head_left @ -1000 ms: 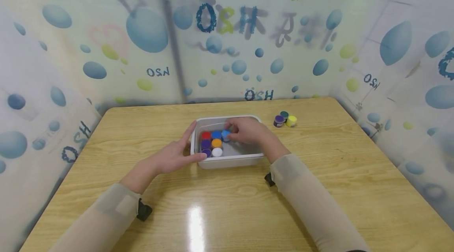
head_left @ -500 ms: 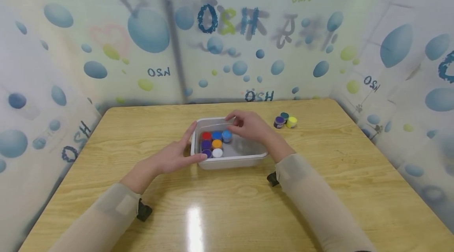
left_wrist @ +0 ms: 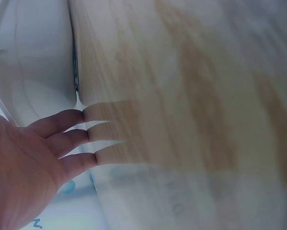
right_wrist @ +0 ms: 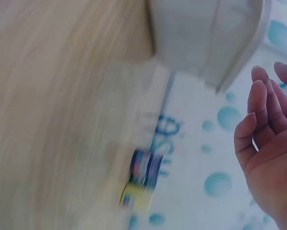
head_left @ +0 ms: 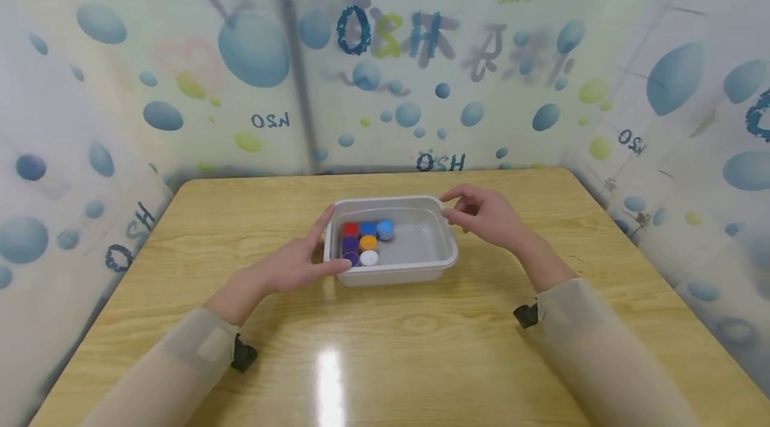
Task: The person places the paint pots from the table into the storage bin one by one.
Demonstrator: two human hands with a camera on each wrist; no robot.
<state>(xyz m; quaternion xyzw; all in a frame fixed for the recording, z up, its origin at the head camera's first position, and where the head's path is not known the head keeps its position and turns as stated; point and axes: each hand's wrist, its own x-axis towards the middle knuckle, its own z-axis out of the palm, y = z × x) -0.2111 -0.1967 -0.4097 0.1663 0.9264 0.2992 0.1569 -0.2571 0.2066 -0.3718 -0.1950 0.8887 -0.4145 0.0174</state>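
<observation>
A white plastic bin [head_left: 421, 273] sits on the table with several small paint pots grouped in its left part. Their lids include red [head_left: 351, 228], light blue [head_left: 385, 228], orange [head_left: 368, 242] and white [head_left: 369, 258]. My left hand [head_left: 291, 266] rests against the bin's left end, thumb at the front rim and forefinger towards the back corner, fingers extended. Beside the right end is my right hand [head_left: 484, 216], its fingers loosely bent and holding nothing. In the right wrist view, a dark purple pot [right_wrist: 145, 167] and a yellow pot [right_wrist: 136, 197] stand on the table; my hand hides them in the head view.
The wooden table [head_left: 385, 353] reaches back to a patterned curtain [head_left: 385, 113], which also closes off both sides. Inside the bin, the grey floor [head_left: 421, 243] shows to the right of the pots.
My right hand has left the light blue pot, risen out of the bin and moved right past its end. The pots stay in place, and my left hand has barely moved.
</observation>
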